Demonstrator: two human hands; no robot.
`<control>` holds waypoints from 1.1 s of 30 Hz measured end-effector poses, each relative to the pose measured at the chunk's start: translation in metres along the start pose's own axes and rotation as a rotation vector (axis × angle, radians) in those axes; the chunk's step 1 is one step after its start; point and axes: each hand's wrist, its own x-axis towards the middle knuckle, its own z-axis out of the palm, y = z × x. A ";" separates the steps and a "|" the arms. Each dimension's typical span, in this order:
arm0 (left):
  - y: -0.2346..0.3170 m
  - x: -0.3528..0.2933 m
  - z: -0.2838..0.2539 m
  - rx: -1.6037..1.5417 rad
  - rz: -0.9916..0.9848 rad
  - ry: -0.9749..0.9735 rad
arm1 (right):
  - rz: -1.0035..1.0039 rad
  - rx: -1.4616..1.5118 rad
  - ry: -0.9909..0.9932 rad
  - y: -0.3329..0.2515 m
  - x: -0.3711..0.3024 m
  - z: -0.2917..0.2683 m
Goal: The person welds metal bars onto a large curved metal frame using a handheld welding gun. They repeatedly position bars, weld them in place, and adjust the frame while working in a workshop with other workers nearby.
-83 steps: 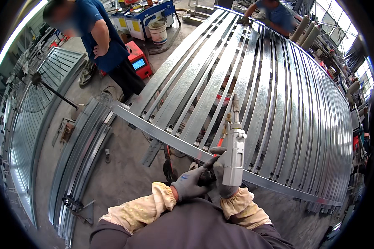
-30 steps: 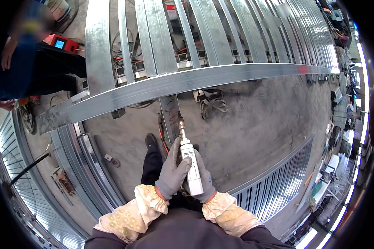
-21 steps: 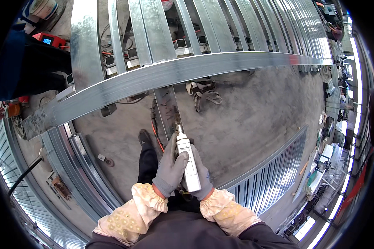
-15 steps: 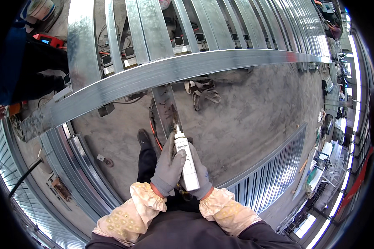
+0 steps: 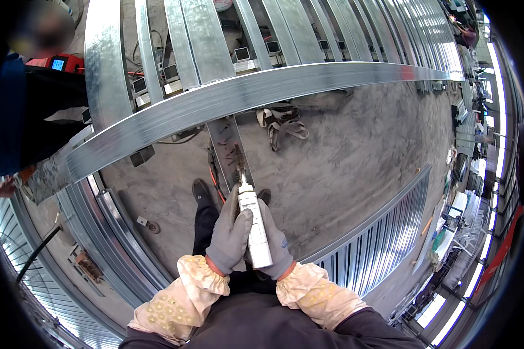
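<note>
Both my hands, in grey work gloves, are closed around a white handheld tool (image 5: 257, 235) with a narrow metal nozzle. My left hand (image 5: 230, 232) grips its left side, thumb lying along the body. My right hand (image 5: 276, 241) wraps the right side, its fingers mostly hidden. The nozzle points away from me over a narrow metal channel (image 5: 220, 131) holding several small dark pieces, perhaps screws. Beyond the channel, a long galvanized steel beam (image 5: 215, 92) crosses the view in front of me.
Long steel profiles (image 5: 206, 43) lie side by side beyond the beam. Webbing straps (image 5: 285, 131) rest on the concrete floor. More profiles are stacked at left (image 5: 108, 232) and right (image 5: 367, 232). Another person's hand (image 5: 3, 188) is at far left, near a red machine (image 5: 64, 63).
My view has shifted slightly, so the beam sits a little higher and further left. My hands keep their grip on the white tool. The other person's head now shows at top left.
</note>
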 end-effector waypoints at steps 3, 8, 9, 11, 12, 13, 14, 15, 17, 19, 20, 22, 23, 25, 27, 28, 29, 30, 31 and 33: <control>-0.002 -0.001 -0.001 -0.063 -0.031 0.002 | 0.122 0.226 -0.021 0.009 -0.002 0.005; 0.006 -0.001 -0.004 -0.115 -0.085 -0.018 | 0.166 0.137 -0.051 0.006 -0.001 0.003; 0.010 -0.001 -0.002 -0.091 -0.079 -0.012 | 0.170 0.131 -0.060 0.005 -0.001 0.002; 0.017 -0.001 0.000 -0.043 -0.065 0.001 | 0.179 0.120 -0.079 0.000 -0.001 -0.001; 0.022 0.000 0.001 -0.052 -0.067 0.008 | 0.152 0.100 -0.072 -0.005 0.002 -0.002; 0.025 0.001 0.003 -0.061 -0.072 0.013 | 0.129 0.080 -0.064 -0.011 0.005 -0.004; 0.026 0.002 0.004 -0.069 -0.077 0.019 | 0.106 0.059 -0.056 -0.015 0.008 -0.005; 0.026 0.003 0.003 -0.061 -0.085 0.019 | 0.116 0.068 -0.053 -0.018 0.010 -0.004; 0.026 0.006 0.002 -0.050 -0.091 0.025 | 0.127 0.081 -0.053 -0.021 0.014 -0.005; 0.026 0.007 0.001 -0.041 -0.095 0.030 | 0.123 0.079 -0.033 -0.016 0.014 -0.002; 0.026 0.007 0.000 -0.036 -0.097 0.033 | 0.120 0.080 -0.023 -0.014 0.014 -0.001; 0.029 0.009 -0.001 -0.034 -0.096 0.013 | 0.105 0.029 -0.015 -0.013 0.014 0.000; 0.031 0.009 -0.002 -0.033 -0.095 0.004 | 0.097 0.004 -0.012 -0.013 0.014 0.000; 0.033 0.009 -0.002 -0.039 -0.103 0.011 | 0.109 -0.006 -0.017 -0.014 0.014 0.000; 0.035 0.010 -0.002 -0.030 -0.113 0.017 | 0.120 -0.016 -0.020 -0.015 0.015 -0.001; 0.035 0.010 -0.001 -0.019 -0.118 0.022 | 0.124 -0.023 -0.023 -0.016 0.015 -0.001; 0.036 0.010 -0.001 -0.008 -0.124 0.026 | 0.129 -0.030 -0.027 -0.016 0.015 -0.001; 0.036 0.010 -0.001 -0.002 -0.114 0.027 | 0.134 -0.030 -0.034 -0.016 0.014 -0.002; 0.036 0.010 -0.001 0.006 -0.105 0.026 | 0.140 -0.028 -0.041 -0.014 0.014 -0.002; 0.036 0.010 -0.001 -0.008 -0.115 0.008 | 0.130 -0.029 -0.034 -0.011 0.012 -0.001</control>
